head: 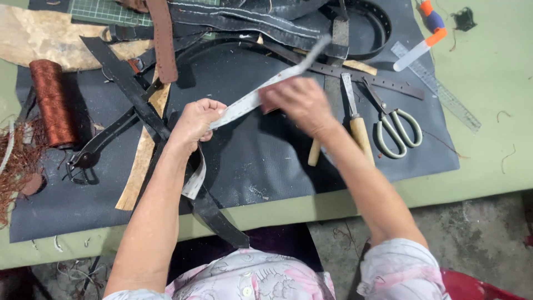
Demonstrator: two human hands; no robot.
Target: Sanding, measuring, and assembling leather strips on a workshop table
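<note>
My left hand [195,121] is closed around a pale grey strap [261,91] together with a black leather strap [130,89] that runs diagonally under it. My right hand [300,103] grips the same pale strap a little farther along, its fingers blurred by motion. The strap's free end sticks up toward the back at the right, and its other end hangs below my left hand. Both hands hover over a dark leather sheet [261,161] spread on the green table.
Scissors [395,125] and a wooden-handled knife [356,125] lie right of my right hand. A clear ruler [438,89] and an orange-capped tube [419,50] sit farther right. A copper thread spool [53,103], pliers [91,150] and several belts [266,22] crowd the left and back.
</note>
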